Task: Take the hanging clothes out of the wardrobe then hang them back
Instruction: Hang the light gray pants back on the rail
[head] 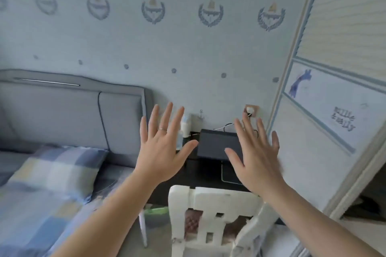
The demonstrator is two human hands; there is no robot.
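- Risk first: we judge the main hazard to be the reach itself. The white slatted chair back (211,213) stands just below and in front of us, so a swing to the right could catch a forearm on it.
- Second risk: the black box-shaped device (217,146) with its white cable on the dark bedside table (200,175) lies directly beyond our fingers; a careless sweep could snag the cable.
- Third risk, as judgement: we face the pale blue wall with crest motifs (146,48), not the task's target, so a blind turn could bump the door.
- Task's thing: the white sliding wardrobe door with blue trim (325,110) fills the right edge. A dark gap opens at its lower right; no hanging clothes show in view, and we cannot tell what lies inside.
- Left hand (160,148): raised, palm away from us, all fingers spread wide, a thin ring on one finger; it grips nothing.
- Right hand (257,156): raised at like height, palm forward, fingers splayed; likewise empty.
- Both forearms extend up from the lower frame, well apart, neither touching any object.
- Grey padded headboard (62,110) and blue checked pillow (54,171) sit at left, clear of our arms.
- Progress: no garment is taken out yet.
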